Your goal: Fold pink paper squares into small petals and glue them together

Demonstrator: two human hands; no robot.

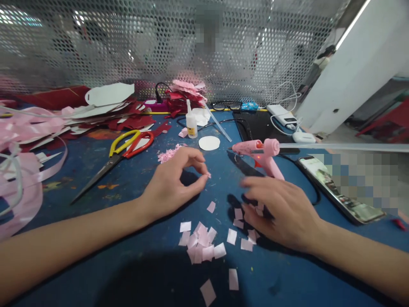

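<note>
My left hand (177, 181) pinches a tiny piece of pink ribbon (208, 175) between thumb and fingertips, above the blue table. My right hand (281, 209) hovers over the table with its fingers apart, somewhat blurred, and I see nothing held in it. Small pink ribbon squares (201, 241) lie loose and in a heap below and between the hands. Behind the left hand is a pile of small pink bits (169, 154). A white oval disc (209, 143) lies flat beyond the hands. A pink glue gun (260, 153) rests behind my right hand.
Scissors with yellow and red handles (119, 153) lie at left, near pink ribbon (28, 192) and red and white scraps (105, 119). A small glue bottle (191, 123) stands at the back. To the right are a phone (338, 187) and a white power bank (281, 114).
</note>
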